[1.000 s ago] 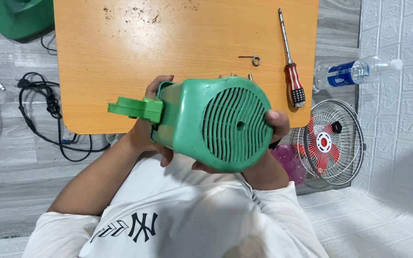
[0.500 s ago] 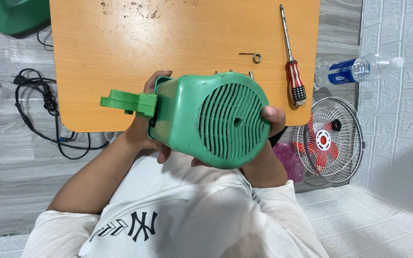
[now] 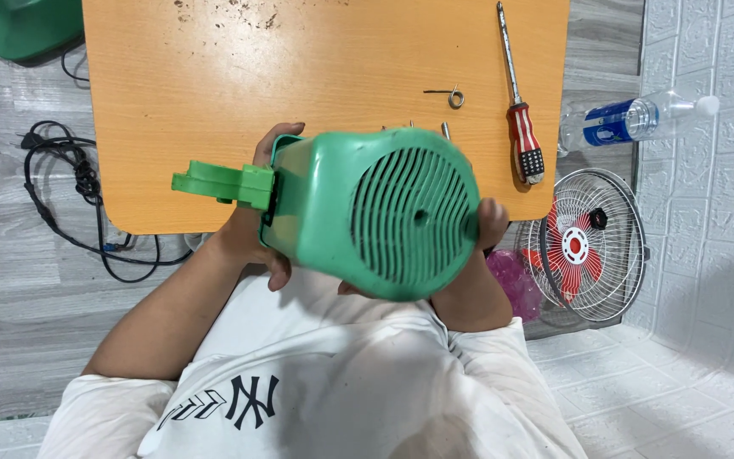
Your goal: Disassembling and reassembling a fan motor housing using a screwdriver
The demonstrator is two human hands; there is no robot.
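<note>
Head view: a green plastic fan motor housing (image 3: 367, 212) is held up in both hands over the near edge of an orange wooden table (image 3: 214, 102), close to the chest. Its slotted rear grille (image 3: 414, 217) is turned toward the camera, probably so that this side can be inspected. The left hand (image 3: 252, 234) is closed around the body at the 9 o'clock side, just under the green mounting bracket (image 3: 223, 183) that sticks out there; the fingers are curled on the shell. The right hand (image 3: 482, 229) is pressed against the 3 o'clock rim, and only some fingertips are seen, so a firm grip from both sides is judged.

On the table, at 1 o'clock from the housing, a screwdriver with a red and white handle (image 3: 522, 127) is laid, and a small metal spring clip (image 3: 452, 95) lies near it. Two short screws (image 3: 445, 129) are seen just above the housing. On the floor at 3 o'clock a wire fan guard with red blades (image 3: 584, 246) is placed, with a plastic water bottle (image 3: 630, 119) beyond it. Black cables (image 3: 70, 195) lie at 9 o'clock.
</note>
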